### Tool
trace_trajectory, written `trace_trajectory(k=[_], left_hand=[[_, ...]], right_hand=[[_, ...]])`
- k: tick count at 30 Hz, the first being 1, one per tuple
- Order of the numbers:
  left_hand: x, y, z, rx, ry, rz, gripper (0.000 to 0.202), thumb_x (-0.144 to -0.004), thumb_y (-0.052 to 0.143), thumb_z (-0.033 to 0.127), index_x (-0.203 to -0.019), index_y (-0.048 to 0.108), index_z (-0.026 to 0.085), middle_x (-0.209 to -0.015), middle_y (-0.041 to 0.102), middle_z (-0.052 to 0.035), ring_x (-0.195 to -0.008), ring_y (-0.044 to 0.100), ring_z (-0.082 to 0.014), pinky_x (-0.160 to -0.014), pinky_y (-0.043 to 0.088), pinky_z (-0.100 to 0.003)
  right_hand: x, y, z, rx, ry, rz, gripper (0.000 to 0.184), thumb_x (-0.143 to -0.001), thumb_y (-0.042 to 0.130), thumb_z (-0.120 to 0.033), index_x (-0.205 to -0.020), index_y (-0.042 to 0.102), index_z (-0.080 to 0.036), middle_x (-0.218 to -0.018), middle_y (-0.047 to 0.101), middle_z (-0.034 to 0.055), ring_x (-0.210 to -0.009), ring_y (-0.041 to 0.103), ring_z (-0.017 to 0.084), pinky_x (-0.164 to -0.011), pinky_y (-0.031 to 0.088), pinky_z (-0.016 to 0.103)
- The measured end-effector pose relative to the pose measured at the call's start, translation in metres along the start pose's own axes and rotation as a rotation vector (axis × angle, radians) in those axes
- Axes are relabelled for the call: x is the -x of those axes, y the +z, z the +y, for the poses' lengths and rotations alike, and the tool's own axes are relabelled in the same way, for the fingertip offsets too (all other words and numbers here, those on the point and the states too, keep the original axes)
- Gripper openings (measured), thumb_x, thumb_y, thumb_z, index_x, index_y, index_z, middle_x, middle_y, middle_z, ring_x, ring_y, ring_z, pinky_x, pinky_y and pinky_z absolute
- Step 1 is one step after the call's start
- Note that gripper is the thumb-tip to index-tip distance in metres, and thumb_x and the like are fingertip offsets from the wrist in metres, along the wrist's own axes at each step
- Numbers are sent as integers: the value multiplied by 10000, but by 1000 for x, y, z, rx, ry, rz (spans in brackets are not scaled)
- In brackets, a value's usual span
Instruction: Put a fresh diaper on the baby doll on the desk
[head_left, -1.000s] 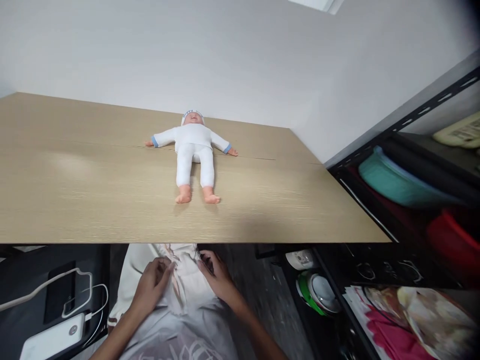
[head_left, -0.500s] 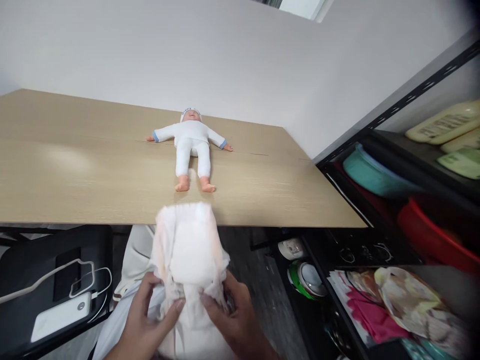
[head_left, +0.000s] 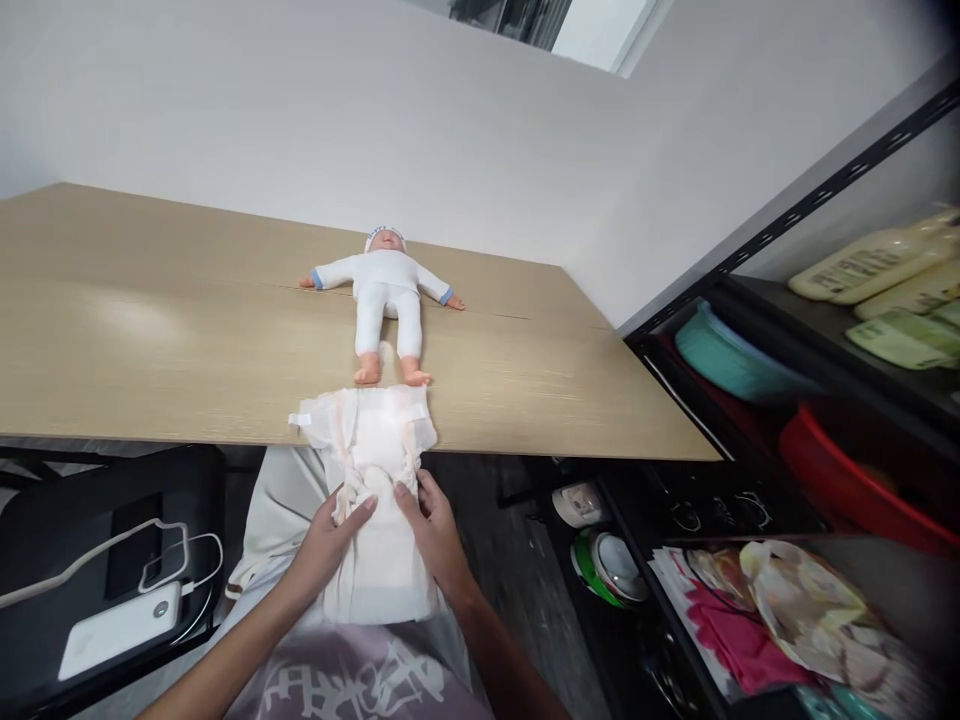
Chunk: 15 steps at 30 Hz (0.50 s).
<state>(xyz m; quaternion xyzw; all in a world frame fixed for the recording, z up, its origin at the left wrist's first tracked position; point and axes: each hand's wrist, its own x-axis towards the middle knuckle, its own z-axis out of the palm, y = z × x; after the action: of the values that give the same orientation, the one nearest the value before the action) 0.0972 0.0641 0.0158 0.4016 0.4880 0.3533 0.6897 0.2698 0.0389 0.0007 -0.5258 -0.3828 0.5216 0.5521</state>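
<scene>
Left hand [head_left: 335, 535] and right hand [head_left: 435, 535] pinch an opened white diaper [head_left: 381, 585] at its narrow middle, one on each side, thumbs on top. It is held above the person's lap, its far end reaching over the near edge of the wooden table [head_left: 187, 340] (whether it touches the wood, I cannot tell). Taking the diaper as the centre of the dial, a baby doll [head_left: 388, 270] lies on its back at twelve o'clock, arms spread, bare feet just beyond the diaper. Around eight o'clock, a white power bank [head_left: 120, 630] with a cable [head_left: 154, 522] plugged in sits on a black chair [head_left: 45, 545]. Toward two o'clock, pale bottles [head_left: 862, 262] lie on a shelf; below them are a teal bowl [head_left: 739, 355] and, at three o'clock, a red basin [head_left: 855, 480].
</scene>
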Motion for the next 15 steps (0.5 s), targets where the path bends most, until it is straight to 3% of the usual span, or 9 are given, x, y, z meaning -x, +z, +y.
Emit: trace_trajectory(k=[4, 9, 12, 15], left_hand=[[-5, 1, 2, 30, -7, -23, 756, -767, 962, 707, -1347, 809, 247, -1308, 870, -134, -1349, 781, -432, -1204, 603, -552], [-5, -1, -4, 25, -31, -25, 850, -758, 969, 727, -1390, 778, 192, -1386, 841, -177, -1380, 762, -445, -1252, 562, -561], [-3, -2, -3, 18, -38, -12, 933, -753, 974, 736, -1431, 748, 136, -1392, 831, -219, -1466, 701, -473, -1273, 537, -574], [-1, -3, -2, 1, -18, -25, 925, -765, 972, 730, -1430, 748, 128, -1407, 825, -220, -1499, 674, -480, -1295, 514, -579]], right_hand=[[4, -19, 9, 359, -137, 173, 444, -1027, 767, -627, -1249, 732, -244, -1056, 796, 78, -947, 730, 268, -858, 592, 399], [-14, -35, -6, 668, -426, 394, 416, -1032, 782, -462, -1386, 673, -273, -1250, 751, 120, -1073, 676, 306, -916, 582, 469], [-46, -40, -29, 835, -624, 338, 377, -1069, 695, -309, -1442, 673, -256, -1371, 735, 133, -1258, 642, 328, -1092, 562, 530], [-84, -44, -48, 1018, -684, 137, 395, -1074, 627, -182, -1458, 707, -234, -1416, 739, 128, -1336, 617, 326, -1199, 506, 530]])
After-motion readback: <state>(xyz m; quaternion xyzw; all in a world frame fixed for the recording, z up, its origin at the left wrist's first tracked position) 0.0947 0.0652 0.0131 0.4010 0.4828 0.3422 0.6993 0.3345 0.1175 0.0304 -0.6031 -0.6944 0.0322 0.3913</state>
